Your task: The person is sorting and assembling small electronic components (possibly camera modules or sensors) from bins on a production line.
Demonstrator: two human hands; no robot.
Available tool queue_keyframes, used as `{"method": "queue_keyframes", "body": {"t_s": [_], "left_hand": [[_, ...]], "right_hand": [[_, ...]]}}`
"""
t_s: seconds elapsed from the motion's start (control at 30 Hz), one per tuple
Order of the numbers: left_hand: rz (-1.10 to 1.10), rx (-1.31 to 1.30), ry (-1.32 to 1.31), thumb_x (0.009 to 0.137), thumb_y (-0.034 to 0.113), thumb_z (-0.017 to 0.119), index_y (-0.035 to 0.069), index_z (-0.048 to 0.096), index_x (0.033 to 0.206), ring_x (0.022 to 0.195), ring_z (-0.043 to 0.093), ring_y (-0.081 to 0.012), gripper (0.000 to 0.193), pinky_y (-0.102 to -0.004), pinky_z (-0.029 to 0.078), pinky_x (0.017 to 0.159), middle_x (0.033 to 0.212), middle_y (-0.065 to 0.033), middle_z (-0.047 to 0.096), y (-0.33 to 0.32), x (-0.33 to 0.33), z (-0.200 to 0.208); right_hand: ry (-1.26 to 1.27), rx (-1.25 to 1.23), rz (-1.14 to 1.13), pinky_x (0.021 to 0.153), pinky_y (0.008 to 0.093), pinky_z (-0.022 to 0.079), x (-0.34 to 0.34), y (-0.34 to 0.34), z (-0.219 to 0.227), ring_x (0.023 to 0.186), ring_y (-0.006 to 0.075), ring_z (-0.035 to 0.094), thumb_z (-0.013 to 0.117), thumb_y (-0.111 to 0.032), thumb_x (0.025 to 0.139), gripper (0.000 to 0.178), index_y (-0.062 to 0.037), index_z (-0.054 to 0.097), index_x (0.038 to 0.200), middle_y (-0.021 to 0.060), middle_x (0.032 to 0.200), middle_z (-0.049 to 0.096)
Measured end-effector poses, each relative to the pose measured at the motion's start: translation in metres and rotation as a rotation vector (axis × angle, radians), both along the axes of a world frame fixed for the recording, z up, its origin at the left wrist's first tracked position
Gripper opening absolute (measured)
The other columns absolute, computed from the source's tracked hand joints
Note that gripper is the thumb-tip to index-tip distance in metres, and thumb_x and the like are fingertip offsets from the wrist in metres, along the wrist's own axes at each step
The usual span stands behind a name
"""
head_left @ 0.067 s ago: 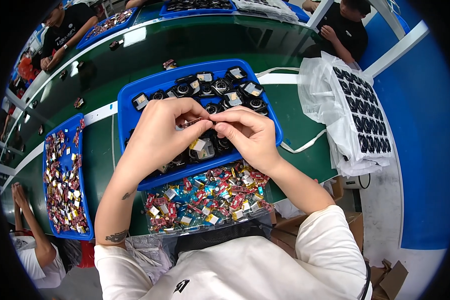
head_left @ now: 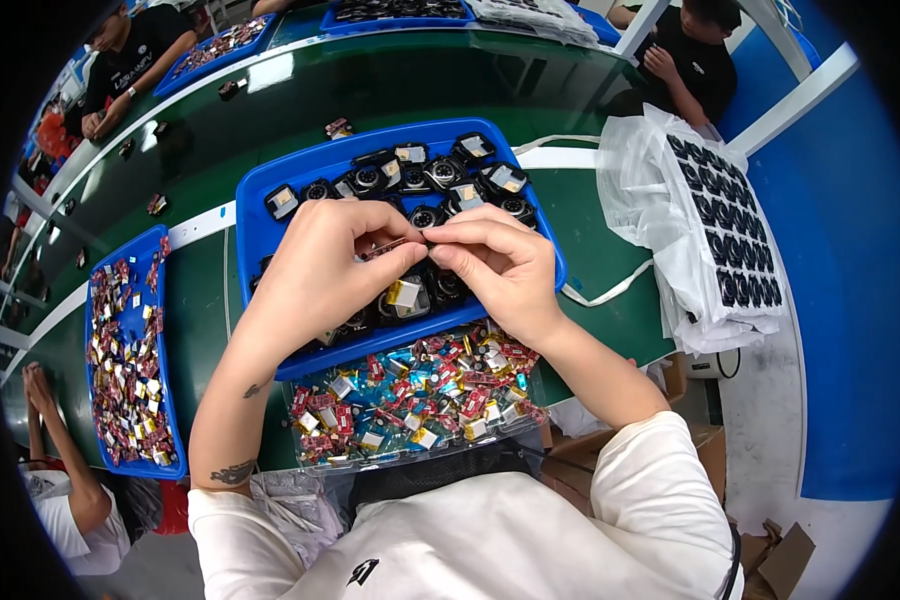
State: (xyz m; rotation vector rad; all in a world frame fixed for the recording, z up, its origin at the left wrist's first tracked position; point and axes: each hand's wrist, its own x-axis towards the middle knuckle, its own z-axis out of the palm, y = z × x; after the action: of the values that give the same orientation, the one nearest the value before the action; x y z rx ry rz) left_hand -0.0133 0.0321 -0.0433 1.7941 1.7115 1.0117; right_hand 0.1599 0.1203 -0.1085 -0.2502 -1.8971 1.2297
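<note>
Above the blue tray, both hands meet fingertip to fingertip. My left hand is closed, pinching a small red circuit board between thumb and fingers; most of the board is hidden. Thumb and forefinger of my right hand pinch together at the board's right end, on something too small to make out. Just below the fingertips shows a white and yellow battery; whether it hangs from the board, I cannot tell. Black watch cases, several with pale squares inside, fill the tray.
Close to my body lies a clear bag of red boards and batteries. Another blue tray of such parts stands left. White-wrapped black parts lie right. Across the green belt, co-workers sit; another's hands show lower left.
The white and yellow battery below my fingertips has shifted slightly right and down. My hands have barely moved. At the far right, a co-worker's hand has risen a little.
</note>
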Motion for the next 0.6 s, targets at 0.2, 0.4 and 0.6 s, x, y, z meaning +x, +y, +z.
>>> {"method": "queue_keyframes", "body": {"t_s": [0.2,0.4,0.6], "left_hand": [[-0.026,-0.016,-0.128,0.081,0.008,0.066,-0.002,0.065,0.080,0.066,0.053,-0.0055,0.010,-0.0213,0.042,0.060,0.071,-0.0022,0.062,-0.0005,-0.0021,0.0011],[-0.021,-0.059,-0.184,0.080,0.011,0.067,-0.003,0.068,0.082,0.060,0.054,-0.0056,0.014,-0.0221,0.044,0.056,0.066,-0.0048,0.063,0.0033,-0.0054,-0.0036],[-0.022,-0.133,-0.376,0.083,0.013,0.068,-0.003,0.069,0.083,0.062,0.052,-0.0023,0.016,-0.0196,0.041,0.055,0.068,0.0000,0.062,0.0033,-0.0019,-0.0072]], "right_hand": [[0.091,-0.488,0.137,0.067,0.0221,0.051,0.0007,-0.0018,0.0039,0.077,0.0119,0.063,0.063,-0.006,0.088,0.016,0.0043,0.063,0.100,0.0091,0.087,0.065],[0.099,-0.423,0.145,0.063,0.0218,0.049,0.0023,-0.0005,0.0052,0.072,0.0098,0.060,0.062,-0.010,0.089,0.013,0.0031,0.062,0.092,0.0089,0.083,0.065],[0.043,-0.396,0.190,0.062,0.0233,0.048,0.0048,0.0005,0.0049,0.075,0.0119,0.061,0.061,-0.009,0.089,0.012,0.0030,0.060,0.090,0.0063,0.086,0.061]]}}
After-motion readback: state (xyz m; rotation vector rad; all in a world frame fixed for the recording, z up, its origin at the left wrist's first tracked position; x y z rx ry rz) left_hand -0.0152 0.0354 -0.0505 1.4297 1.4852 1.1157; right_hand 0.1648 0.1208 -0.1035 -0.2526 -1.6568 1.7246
